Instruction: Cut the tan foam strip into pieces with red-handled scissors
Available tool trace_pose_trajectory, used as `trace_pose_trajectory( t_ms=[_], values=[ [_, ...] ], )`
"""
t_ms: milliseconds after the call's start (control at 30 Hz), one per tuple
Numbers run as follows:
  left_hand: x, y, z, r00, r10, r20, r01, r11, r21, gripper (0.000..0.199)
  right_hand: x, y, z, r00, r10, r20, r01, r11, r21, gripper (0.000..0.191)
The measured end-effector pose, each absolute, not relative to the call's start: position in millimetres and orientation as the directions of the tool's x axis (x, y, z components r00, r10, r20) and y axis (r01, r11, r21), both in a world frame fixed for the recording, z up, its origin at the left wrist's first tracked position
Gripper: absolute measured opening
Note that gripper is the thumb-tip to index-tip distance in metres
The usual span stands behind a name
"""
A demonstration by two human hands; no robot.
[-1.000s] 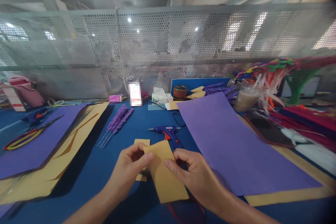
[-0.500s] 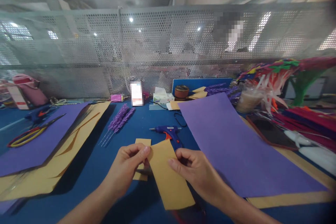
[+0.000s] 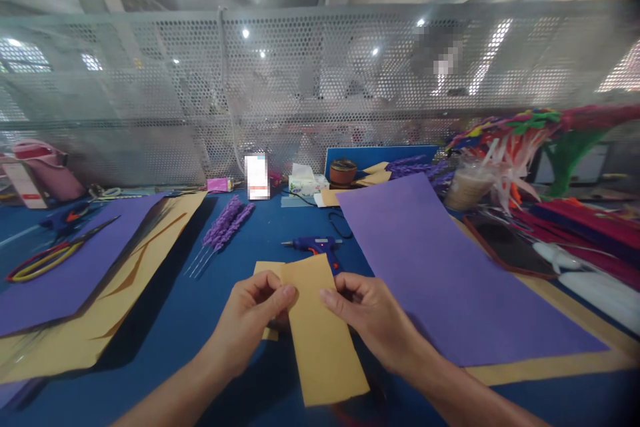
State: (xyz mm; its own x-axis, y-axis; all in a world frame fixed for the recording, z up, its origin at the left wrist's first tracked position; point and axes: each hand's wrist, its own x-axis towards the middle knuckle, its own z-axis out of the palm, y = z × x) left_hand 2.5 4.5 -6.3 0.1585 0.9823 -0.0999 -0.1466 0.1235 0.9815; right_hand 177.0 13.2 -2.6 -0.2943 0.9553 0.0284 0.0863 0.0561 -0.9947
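Observation:
A tan sheet of paper (image 3: 325, 347) is held up in front of me, its long side running down toward me. My left hand (image 3: 253, 313) pinches its left edge between thumb and fingers. On the opposite edge, my right hand (image 3: 367, 310) grips with the thumb on top and the fingers behind. Partly hidden behind the left hand, a smaller tan paper piece (image 3: 267, 268) lies on the blue table. Just beyond the sheet rests a blue glue gun (image 3: 317, 245) with an orange trigger. Purple flower stems (image 3: 225, 223) with bare wire ends lie to the left of it.
Purple sheets over tan paper lie at left (image 3: 95, 267) and right (image 3: 450, 280). Red-and-yellow-handled scissors (image 3: 50, 260) rest on the left stack. Farther back stand a tissue box (image 3: 307, 185), a brown pot (image 3: 343, 172) and a drink cup (image 3: 467, 187). A perforated metal screen (image 3: 300, 93) closes off the back.
The tan sheet has turned slightly more upright, and its lower end has shifted a little left. Both hands keep their hold, the left having moved slightly right. The camera view has shifted slightly.

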Motion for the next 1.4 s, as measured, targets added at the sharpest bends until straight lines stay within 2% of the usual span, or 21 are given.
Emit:
trace_pose_trajectory(
  t_ms=[133,333,567,833,1033,1267,1400],
  values=[
    [1.6,3.6,-7.4,0.167,0.984,-0.063,-0.164,0.091,0.982,0.024,176.9,13.7,-3.9,-0.287,0.958,0.009,0.042,0.022,-0.999,0.021],
    [6.7,-0.4,-8.4,0.275,0.962,-0.007,0.039,-0.004,0.999,0.03,181.2,15.6,-4.7,-0.246,0.969,-0.009,-0.018,-0.014,-1.0,0.022],
    [7.0,-2.2,-14.9,0.261,0.963,0.061,-0.068,-0.045,0.997,0.031,180.0,15.2,-2.0,-0.249,0.968,-0.034,-0.089,-0.058,-0.994,0.022],
    [7.5,0.4,-9.7,0.184,0.971,0.151,0.113,-0.173,0.978,0.033,175.6,10.9,-4.2,-0.302,0.951,-0.058,-0.13,-0.102,-0.986,0.02],
    [5.5,-0.5,-5.4,0.152,0.986,0.074,-0.02,-0.071,0.997,0.035,172.2,6.8,-6.1,-0.331,0.941,-0.077,-0.11,-0.12,-0.987,0.02],
    [0.1,6.3,-3.2,0.063,0.984,0.168,0.106,-0.174,0.979,0.036,170.0,3.4,-7.7,-0.352,0.93,-0.104,-0.073,-0.137,-0.988,0.021],
    [1.8,6.2,-11.4,0.013,0.995,0.103,-0.1,-0.101,0.99,0.031,168.6,2.4,-7.6,-0.368,0.923,-0.114,-0.069,-0.15,-0.986,0.02]
  ],
)
